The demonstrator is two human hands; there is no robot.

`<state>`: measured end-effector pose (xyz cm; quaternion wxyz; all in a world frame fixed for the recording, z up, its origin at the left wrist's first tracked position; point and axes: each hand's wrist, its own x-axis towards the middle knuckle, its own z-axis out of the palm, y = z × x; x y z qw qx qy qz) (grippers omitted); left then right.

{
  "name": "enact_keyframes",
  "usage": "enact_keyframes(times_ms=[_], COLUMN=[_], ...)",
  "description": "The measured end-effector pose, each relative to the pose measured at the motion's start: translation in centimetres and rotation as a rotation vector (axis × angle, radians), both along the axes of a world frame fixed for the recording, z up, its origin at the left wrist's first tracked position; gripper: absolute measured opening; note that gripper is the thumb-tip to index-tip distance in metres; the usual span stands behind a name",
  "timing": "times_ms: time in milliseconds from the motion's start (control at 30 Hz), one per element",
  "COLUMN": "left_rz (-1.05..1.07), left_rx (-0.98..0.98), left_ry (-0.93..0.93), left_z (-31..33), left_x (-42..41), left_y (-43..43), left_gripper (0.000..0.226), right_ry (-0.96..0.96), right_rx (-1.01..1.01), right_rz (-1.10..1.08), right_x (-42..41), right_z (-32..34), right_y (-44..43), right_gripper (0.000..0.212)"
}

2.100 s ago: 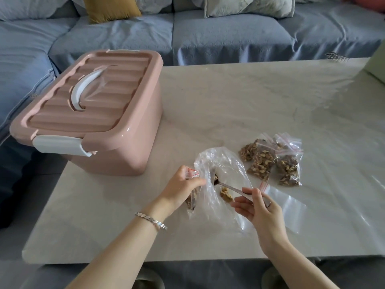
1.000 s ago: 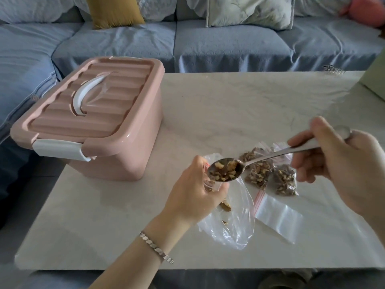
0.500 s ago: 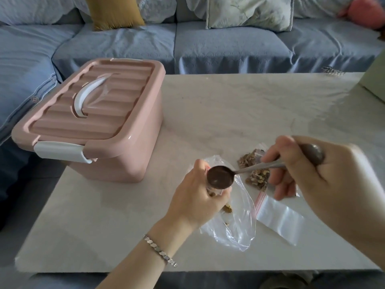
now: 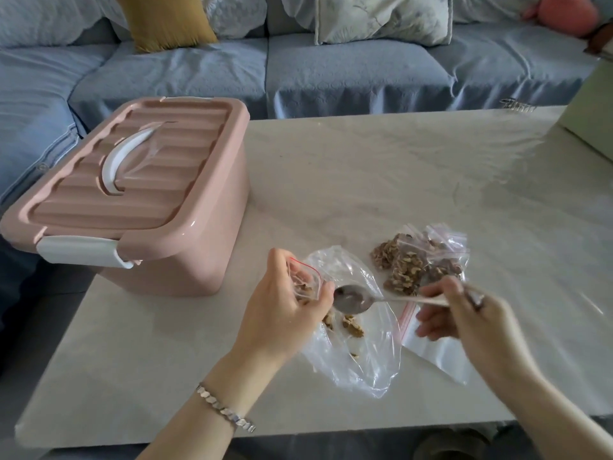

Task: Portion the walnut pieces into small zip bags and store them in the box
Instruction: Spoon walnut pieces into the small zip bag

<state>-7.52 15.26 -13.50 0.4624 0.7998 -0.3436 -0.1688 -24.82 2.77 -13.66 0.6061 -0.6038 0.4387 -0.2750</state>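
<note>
Close to the near edge of the pale marble-look table (image 4: 365, 177): left hand (image 4: 282, 313), silver link bracelet (image 4: 225, 410) at the wrist, pinching open the mouth of a small clear zip bag with a red seal line (image 4: 303, 282), some walnut bits visible inside. Right hand (image 4: 464, 317), blurred, fingers curled round the handle of a long metal spoon (image 4: 351, 297); bowl beside the held bag's mouth and looking empty. Beneath both, flat on the table, a large crumpled clear plastic bag (image 4: 358, 356) with only a few loose walnut pieces (image 4: 352, 328) inside.

Judged step: filling the held bag, between scoops. Next move, by the look of it: dipping the spoon into the large bag for the last pieces while keeping the small mouth wide and upright, then pressing the seal closed. Lid of the box to be unlatched before any storing.

Counted, near to far: two hands, one spoon, one large bag, one small bag in hand. One empty flat zip bag (image 4: 431, 353) partly under the right hand. Just beyond, overlapping, filled walnut zip bags (image 4: 411, 270), three at best count. At the table's left edge, one pink plastic box with a ribbed lid and white handle (image 4: 149, 194), closed and latched. Past the far edge, a blue-grey sofa (image 4: 331, 71) with one mustard cushion (image 4: 166, 18).
</note>
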Motion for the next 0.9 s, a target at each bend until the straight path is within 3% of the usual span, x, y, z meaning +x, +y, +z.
enact_keyframes(times_ms=[100, 167, 300, 400, 500, 600, 700, 900], left_rz=[-0.007, -0.002, -0.023, -0.045, -0.059, -0.096, -0.169, -0.261], left_rx=[0.016, 0.020, 0.056, 0.060, 0.051, 0.049, 0.058, -0.010], left_ry=[-0.010, -0.023, 0.005, 0.018, 0.019, -0.052, -0.101, -0.152], left_z=[0.0, 0.1, 0.1, 0.2, 0.2, -0.2, -0.1, -0.4], left_x=[-0.1, -0.2, -0.5, -1.0, -1.8, -2.6, -3.0, -3.3], left_y=[-0.2, -0.4, -1.2, -1.8, -2.3, -2.8, -2.8, -2.6], left_gripper=[0.034, 0.034, 0.036, 0.039, 0.040, 0.042, 0.039, 0.045], right_ry=[0.046, 0.124, 0.395, 0.614, 0.441, 0.188, 0.187, 0.231], right_rx=[0.299, 0.324, 0.139, -0.189, -0.452, -0.525, -0.554, -0.583], right_rz=[0.006, 0.046, 0.115, 0.205, 0.202, 0.346, 0.472, 0.446], right_x=[0.2, 0.0, -0.6, -1.0, -0.4, 1.4, 2.8, 3.3], right_z=[-3.7, -5.0, -5.9, -4.7, -1.8, 1.9, 3.3, 2.9], right_y=[-0.2, -0.5, -1.3, -1.2, -0.5, 1.1, 2.0, 1.3], right_gripper=[0.027, 0.018, 0.022, 0.015, 0.016, 0.016, 0.017, 0.008])
